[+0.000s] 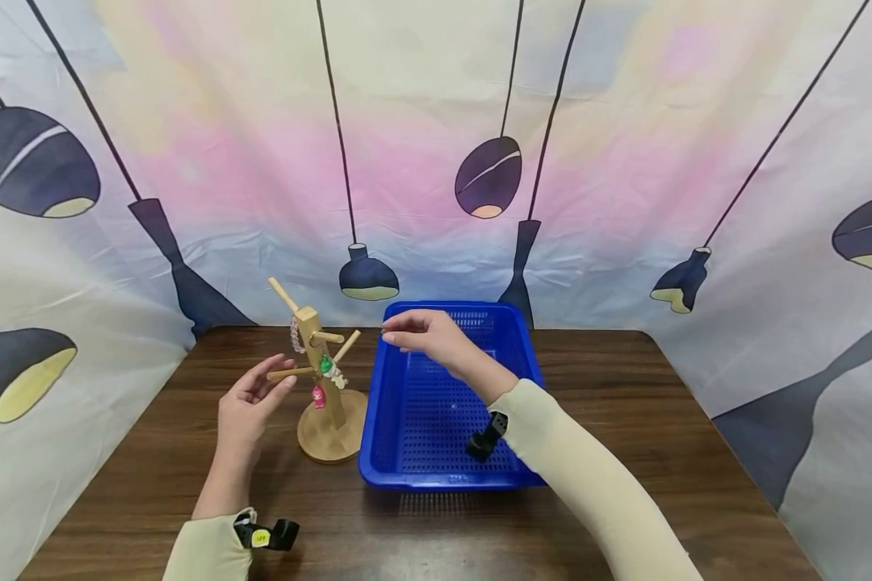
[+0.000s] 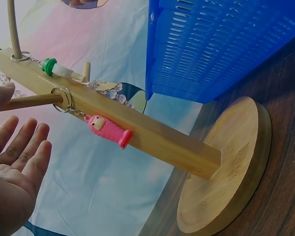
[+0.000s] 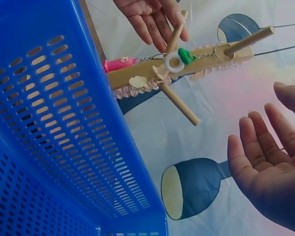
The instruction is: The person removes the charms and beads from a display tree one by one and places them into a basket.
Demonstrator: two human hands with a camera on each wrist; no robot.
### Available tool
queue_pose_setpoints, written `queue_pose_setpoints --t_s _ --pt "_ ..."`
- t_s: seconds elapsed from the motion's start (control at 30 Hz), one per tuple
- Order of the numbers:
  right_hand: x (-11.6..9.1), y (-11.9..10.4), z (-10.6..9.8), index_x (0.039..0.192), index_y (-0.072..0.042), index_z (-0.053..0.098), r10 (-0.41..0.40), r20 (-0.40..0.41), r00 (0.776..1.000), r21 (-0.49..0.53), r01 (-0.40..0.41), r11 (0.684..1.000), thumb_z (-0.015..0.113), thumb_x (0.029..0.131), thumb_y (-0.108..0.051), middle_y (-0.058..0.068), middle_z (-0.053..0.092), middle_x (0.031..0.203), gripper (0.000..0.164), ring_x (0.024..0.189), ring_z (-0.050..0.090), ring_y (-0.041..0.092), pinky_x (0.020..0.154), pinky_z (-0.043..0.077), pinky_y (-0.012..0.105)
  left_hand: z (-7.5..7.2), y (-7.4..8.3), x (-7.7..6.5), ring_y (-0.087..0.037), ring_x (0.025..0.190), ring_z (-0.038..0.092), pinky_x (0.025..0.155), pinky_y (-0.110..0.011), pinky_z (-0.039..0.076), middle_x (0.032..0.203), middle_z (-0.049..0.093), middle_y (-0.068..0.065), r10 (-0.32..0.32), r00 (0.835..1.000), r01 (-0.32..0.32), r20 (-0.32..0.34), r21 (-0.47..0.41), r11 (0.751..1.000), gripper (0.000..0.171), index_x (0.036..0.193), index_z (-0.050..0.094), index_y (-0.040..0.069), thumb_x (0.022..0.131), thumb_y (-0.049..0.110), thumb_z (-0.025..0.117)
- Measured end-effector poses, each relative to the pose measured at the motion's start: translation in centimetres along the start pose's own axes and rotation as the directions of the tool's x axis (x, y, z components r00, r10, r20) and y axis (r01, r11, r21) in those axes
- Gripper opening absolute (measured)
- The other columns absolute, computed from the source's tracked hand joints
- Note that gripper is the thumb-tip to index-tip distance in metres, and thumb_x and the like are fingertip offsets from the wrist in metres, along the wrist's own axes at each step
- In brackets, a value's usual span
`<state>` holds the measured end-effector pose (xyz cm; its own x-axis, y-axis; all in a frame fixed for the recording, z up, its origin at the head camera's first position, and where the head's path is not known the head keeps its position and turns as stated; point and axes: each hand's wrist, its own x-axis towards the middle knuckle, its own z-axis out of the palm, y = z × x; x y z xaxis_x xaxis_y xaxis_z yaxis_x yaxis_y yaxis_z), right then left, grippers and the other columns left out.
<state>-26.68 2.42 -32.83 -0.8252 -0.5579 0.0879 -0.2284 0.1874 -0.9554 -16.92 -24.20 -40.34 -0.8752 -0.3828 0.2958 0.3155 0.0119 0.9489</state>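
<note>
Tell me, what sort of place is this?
Probably a makeshift recording set: a lamp-print cloth screens the back and sides of a table, and the person wears black wrist cameras.

The stand, with keychains on it, sits left of the basket on the table.

The right sleeve hides part of the blue basket, which the left wrist view crops.

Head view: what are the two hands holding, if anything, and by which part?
Neither hand appears to hold anything: the right hand is empty; the left hand shows no grip on the nearby peg of the wooden stand, contact unclear.
</note>
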Motion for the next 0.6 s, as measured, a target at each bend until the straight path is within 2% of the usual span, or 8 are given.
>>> queue_pose_setpoints --t_s 0.1,0.2,0.3,0.47,0.6 --pt "0.3 -0.2 0.5 0.13 0.0 0.066 0.004 0.008 1.0 0.004 -0.004 1.0 0.067 0.099 -0.014 0.02 0.069 0.131 0.034 0.107 0.068 0.014 0.101 0.06 0.04 0.2 -0.2 -0.1 0.005 0.09 0.071 0.079 -0.006 0.056 0.099 0.076 0.02 0.006 1.0 -0.005 0.011 -0.018 1.0 0.032 0.122 0.072 0.008 0.094 -0.007 0.067" --pt "0.7 -0.3 1.0 0.131 0.0 0.066 0.007 0.015 1.0 0.012 -0.007 1.0 0.068 0.099 -0.015 0.02 0.068 0.132 0.035 0.11 0.068 0.016 0.106 0.058 0.047 0.4 -0.3 -0.1 0.005 0.089 0.072 0.079 -0.007 0.056 0.099 0.076 0.019 0.005 1.0 -0.004 0.011 -0.024 1.0 0.031 0.121 0.072 0.007 0.094 -0.007 0.067" --pt "1.2 -0.6 1.6 0.131 0.001 0.066 0.011 0.015 1.0 0.032 -0.011 0.999 0.068 0.099 -0.014 0.02 0.067 0.133 0.036 0.113 0.068 0.021 0.109 0.055 0.051 0.6 -0.4 -0.1 0.006 0.088 0.071 0.078 -0.006 0.056 0.098 0.076 0.02 -0.009 1.0 0.009 0.006 -0.023 1.0 0.03 0.119 0.073 0.012 0.095 -0.006 0.067" --pt "1.9 -0.9 2.4 0.13 0.0 0.067 0.014 0.025 1.0 0.049 -0.015 0.999 0.068 0.099 -0.013 0.021 0.067 0.133 0.034 0.118 0.067 0.03 0.106 0.058 0.045 1.0 -0.5 -0.1 0.006 0.088 0.073 0.08 -0.007 0.057 0.096 0.077 0.018 -0.022 1.0 0.021 -0.011 -0.073 0.997 0.032 0.114 0.075 0.016 0.095 -0.008 0.065" --pt "2.4 -1.0 3.1 0.13 -0.001 0.068 0.034 0.026 0.999 0.063 -0.035 0.997 0.069 0.099 -0.014 0.019 0.068 0.133 0.034 0.118 0.068 0.027 0.101 0.061 0.036 1.3 -0.6 -0.1 0.004 0.09 0.073 0.082 -0.008 0.058 0.095 0.078 0.016 -0.039 0.998 0.034 -0.04 -0.121 0.992 0.034 0.11 0.076 0.018 0.094 -0.01 0.065"
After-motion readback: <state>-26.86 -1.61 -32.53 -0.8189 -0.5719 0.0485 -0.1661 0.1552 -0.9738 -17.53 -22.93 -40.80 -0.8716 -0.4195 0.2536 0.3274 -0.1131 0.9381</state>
